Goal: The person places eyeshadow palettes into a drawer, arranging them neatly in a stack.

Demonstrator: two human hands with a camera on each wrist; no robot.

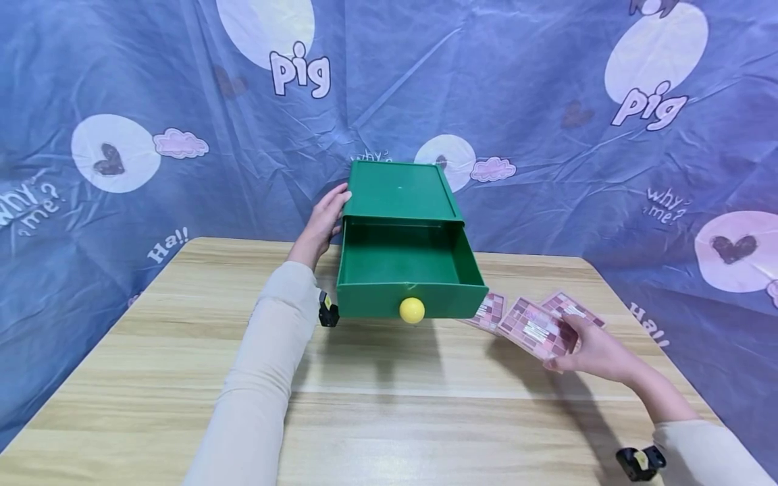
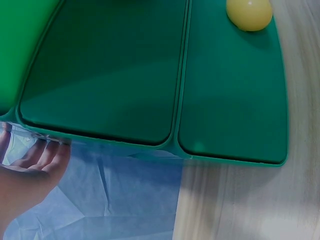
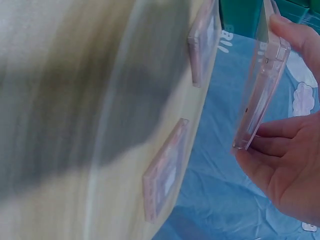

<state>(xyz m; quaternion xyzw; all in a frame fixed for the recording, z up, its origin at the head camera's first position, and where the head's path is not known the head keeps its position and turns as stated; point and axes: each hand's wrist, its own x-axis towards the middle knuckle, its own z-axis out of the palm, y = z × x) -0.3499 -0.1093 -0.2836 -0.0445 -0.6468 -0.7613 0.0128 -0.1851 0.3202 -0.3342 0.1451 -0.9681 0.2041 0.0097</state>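
A pink palette [image 1: 533, 329], right of the green cabinet [image 1: 398, 189], is pinched in the right hand [image 1: 602, 352]; two more palettes [image 1: 491, 310] lie on the table [image 1: 389, 422], also right of the cabinet; the left hand [image 1: 321, 224], fingers relaxed, rests against its left side; its drawer [image 1: 367, 301] stands open.

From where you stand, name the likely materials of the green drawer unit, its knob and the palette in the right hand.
Green drawer unit: likely plastic, by its smooth, faintly shiny surface and thin walls.
Yellow knob: glossy, with a bright highlight; plastic or painted wood.
Held palette: see-through edges and shiny surface suggest hard, clear plastic.
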